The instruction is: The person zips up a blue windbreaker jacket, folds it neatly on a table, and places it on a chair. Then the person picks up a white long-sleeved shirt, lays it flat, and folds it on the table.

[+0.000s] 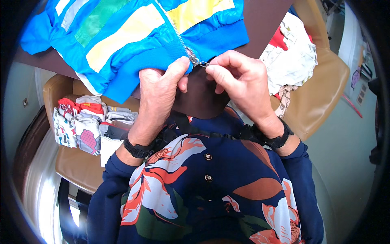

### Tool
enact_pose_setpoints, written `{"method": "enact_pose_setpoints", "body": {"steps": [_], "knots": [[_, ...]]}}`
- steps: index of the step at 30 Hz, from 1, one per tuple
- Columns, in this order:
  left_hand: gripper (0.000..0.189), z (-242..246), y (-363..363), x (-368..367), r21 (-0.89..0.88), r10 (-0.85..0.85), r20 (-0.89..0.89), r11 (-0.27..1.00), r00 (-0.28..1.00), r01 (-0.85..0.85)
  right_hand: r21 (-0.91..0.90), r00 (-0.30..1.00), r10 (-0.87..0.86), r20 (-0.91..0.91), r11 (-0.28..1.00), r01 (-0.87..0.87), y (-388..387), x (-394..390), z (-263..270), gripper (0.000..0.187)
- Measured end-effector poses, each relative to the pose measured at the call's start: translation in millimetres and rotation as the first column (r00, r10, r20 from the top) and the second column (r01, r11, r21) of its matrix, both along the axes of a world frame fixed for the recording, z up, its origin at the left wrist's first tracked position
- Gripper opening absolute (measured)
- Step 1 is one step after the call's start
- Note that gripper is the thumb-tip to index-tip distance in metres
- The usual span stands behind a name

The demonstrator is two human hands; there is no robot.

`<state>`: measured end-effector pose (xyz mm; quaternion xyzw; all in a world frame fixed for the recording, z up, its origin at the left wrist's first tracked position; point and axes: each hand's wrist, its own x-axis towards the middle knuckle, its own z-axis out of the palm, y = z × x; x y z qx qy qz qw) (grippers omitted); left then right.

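Observation:
A blue zip jacket (140, 45) with yellow, green and white panels lies over a dark brown table (259, 18), its ribbed hem towards me. My left hand (161, 88) grips the hem beside the bottom end of the zip, thumb on top. Between the thumb and forefinger of my right hand (240, 79) is the metal pull (203, 63) of the zip slider (195, 60). The metal zip teeth (173, 27) run up from there, and the two front edges lie close together. My left fingers are partly hidden under the fabric.
On a tan chair (79, 164) at the left stand folded clothes (88, 134) in rows. Another tan chair (323, 91) at the right bears a loose heap of white and red clothes (292, 58). The table's near edge curves in front of my body.

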<state>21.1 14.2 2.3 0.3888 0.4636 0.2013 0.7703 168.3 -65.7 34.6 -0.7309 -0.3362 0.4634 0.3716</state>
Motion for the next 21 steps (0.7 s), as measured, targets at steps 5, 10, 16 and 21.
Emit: {"method": "enact_pose_setpoints", "body": {"steps": [5, 10, 16, 21], "knots": [[0.015, 2, 3, -3, -0.067, -0.007, 0.047, 0.998, 0.999, 0.010, 0.366, 0.901, 0.108, 0.419, 0.889, -0.277, 13, 5, -9, 0.009], [0.018, 4, 7, -6, -0.159, -0.007, 0.079, 0.987, 0.997, 0.020, 0.319, 0.990, 0.123, 0.075, 0.937, -0.141, 29, 6, -12, 0.014], [0.018, 4, 9, -12, -0.207, -0.006, 0.065, 0.978, 0.998, 0.019, 0.278, 0.956, 0.281, 0.078, 0.915, -0.292, 29, 8, -17, 0.019], [0.024, 1, 9, -17, -0.173, -0.026, 0.032, 0.984, 0.999, 0.031, 0.281, 0.982, 0.187, 0.039, 0.940, -0.191, 28, -1, -27, 0.015]]}}
